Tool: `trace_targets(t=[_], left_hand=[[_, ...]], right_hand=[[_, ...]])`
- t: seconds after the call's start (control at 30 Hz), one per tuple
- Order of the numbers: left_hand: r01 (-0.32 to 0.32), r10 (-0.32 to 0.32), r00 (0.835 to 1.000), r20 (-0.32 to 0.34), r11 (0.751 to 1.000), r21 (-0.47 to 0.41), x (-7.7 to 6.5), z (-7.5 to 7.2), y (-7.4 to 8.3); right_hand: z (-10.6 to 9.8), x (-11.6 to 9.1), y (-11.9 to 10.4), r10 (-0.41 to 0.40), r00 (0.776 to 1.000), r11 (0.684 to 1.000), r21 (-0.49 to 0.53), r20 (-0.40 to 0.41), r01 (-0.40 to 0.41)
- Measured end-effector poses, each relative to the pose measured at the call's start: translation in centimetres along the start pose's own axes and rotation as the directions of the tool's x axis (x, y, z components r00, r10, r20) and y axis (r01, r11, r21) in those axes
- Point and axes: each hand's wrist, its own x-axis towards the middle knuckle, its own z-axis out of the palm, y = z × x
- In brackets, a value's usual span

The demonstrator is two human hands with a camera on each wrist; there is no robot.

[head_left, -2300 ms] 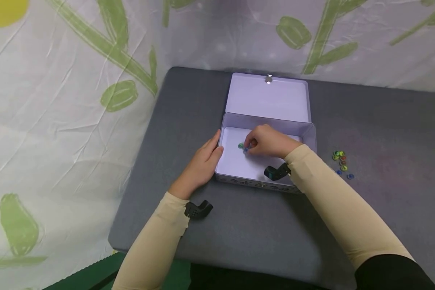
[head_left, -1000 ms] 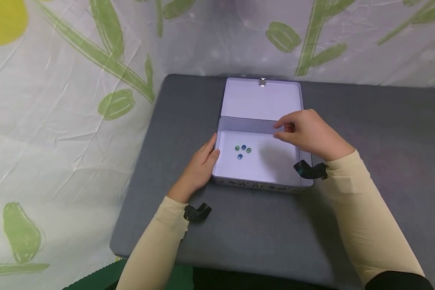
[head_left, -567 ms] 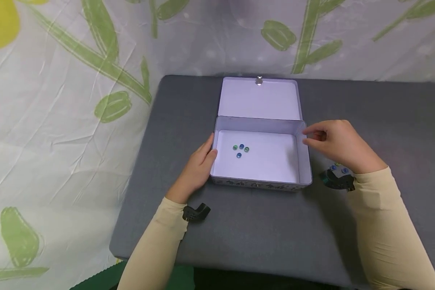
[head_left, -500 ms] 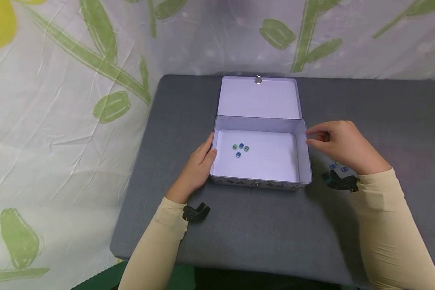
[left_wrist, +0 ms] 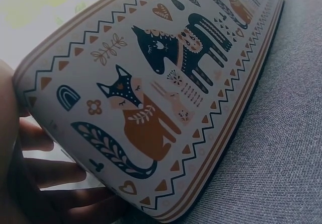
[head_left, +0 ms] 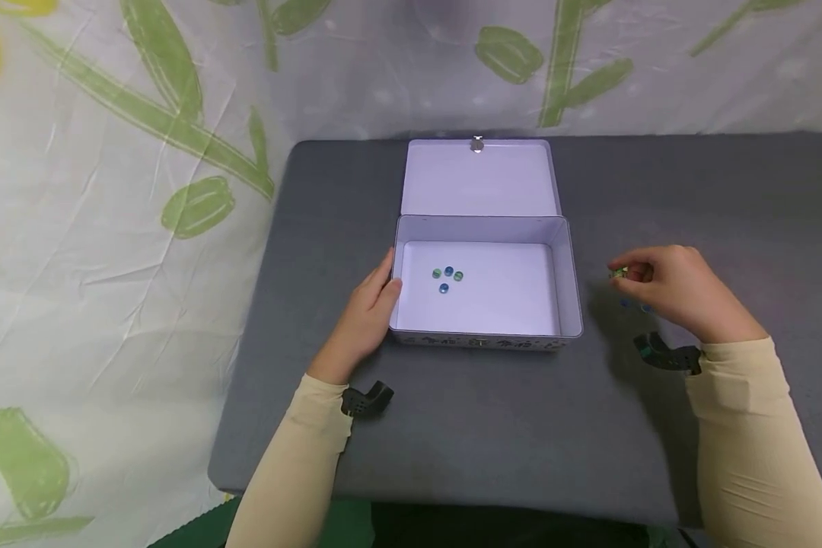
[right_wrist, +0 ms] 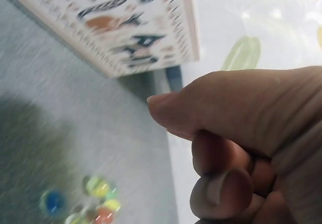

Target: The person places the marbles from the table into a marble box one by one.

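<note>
A tin box (head_left: 479, 339) stands with its lid (head_left: 479, 176) laid back and its pale interior showing. Two green marbles (head_left: 458, 276) and two blue marbles (head_left: 444, 288) lie on its floor, left of centre. Against the box's left wall rests my left hand (head_left: 356, 327), fingers extended along the side. To the right of the box my right hand (head_left: 688, 293) hovers with thumb and fingers loosely bent, nothing seen held. Under it several loose marbles lie on the table, among them a blue marble (right_wrist: 53, 202) and a red marble (right_wrist: 104, 215); the hand partly hides them in the head view.
A grey cloth-covered table (head_left: 493, 426) carries everything. Behind and at the left hangs a white sheet (head_left: 109, 304) printed with green plants. A metal clasp (head_left: 477, 144) sits on the lid's far edge. Animal figures decorate the box's front (left_wrist: 166, 78).
My right hand has come out of the box and moved right, over the loose marbles. Four marbles now show in the box. The left hand has stayed at its side.
</note>
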Motion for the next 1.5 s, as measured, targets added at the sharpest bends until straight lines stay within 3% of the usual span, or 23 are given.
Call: trace_targets(t=[0.3, 0.47, 0.77, 1.2, 1.5], left_hand=[[-0.006, 0.006, 1.000, 0.006, 1.000, -0.001, -0.1, 0.0, -0.1], [-0.008, 0.008, 1.000, 0.002, 1.000, 0.000, -0.2, 0.1, -0.3], [0.005, -0.005, 1.000, 0.005, 1.000, 0.012, -0.3, 0.1, -0.2], [0.004, -0.004, 1.000, 0.020, 1.000, 0.001, -0.3, 0.3, 0.2], [0.007, -0.007, 1.000, 0.021, 1.000, 0.002, -0.2, 0.4, 0.5]], right_hand=[[1.0, -1.3, 2.0, 0.020, 1.000, 0.999, -0.038, 0.002, -0.019], [1.6, -1.6, 2.9, 0.047, 0.998, 0.998, -0.034, 0.042, -0.045], [2.2, -1.4, 3.6, 0.030, 0.998, 0.999, -0.038, 0.046, -0.029], [2.7, -1.5, 3.3, 0.019, 1.000, 0.999, -0.042, 0.007, -0.018], [1.5, -1.2, 1.9, 0.012, 1.000, 0.999, -0.034, 0.007, -0.012]])
